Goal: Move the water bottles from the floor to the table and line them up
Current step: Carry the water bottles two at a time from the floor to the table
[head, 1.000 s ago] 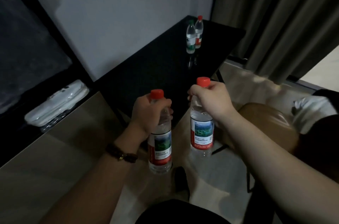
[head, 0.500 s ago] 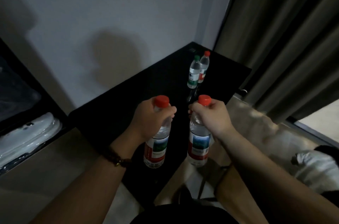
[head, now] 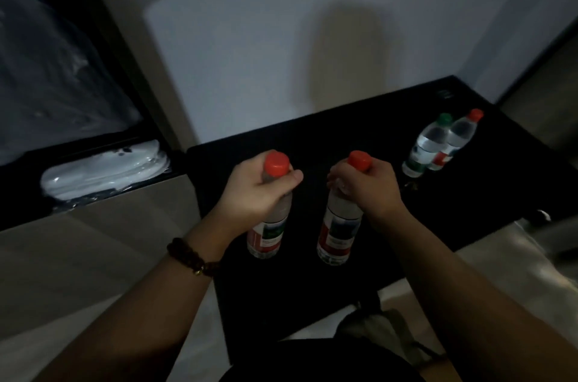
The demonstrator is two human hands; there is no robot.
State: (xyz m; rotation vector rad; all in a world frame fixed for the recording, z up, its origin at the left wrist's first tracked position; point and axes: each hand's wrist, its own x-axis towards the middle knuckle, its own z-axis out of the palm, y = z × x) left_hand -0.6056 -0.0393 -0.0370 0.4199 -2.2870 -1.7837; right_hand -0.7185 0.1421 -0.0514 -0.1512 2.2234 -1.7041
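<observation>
Left hand [head: 259, 191]: fingers curled round the neck of the left bottle [head: 269, 231], just under its red cap.
Right hand [head: 372, 191]: fingers wrapped round the neck of the right bottle [head: 339, 231].
Held bottles: upright, side by side but apart, over the near part of the black table [head: 312, 138]; contact with its top cannot be told.
Far right of table: green-capped bottle [head: 427, 147] and red-capped bottle [head: 456, 141], standing just beside each other.
</observation>
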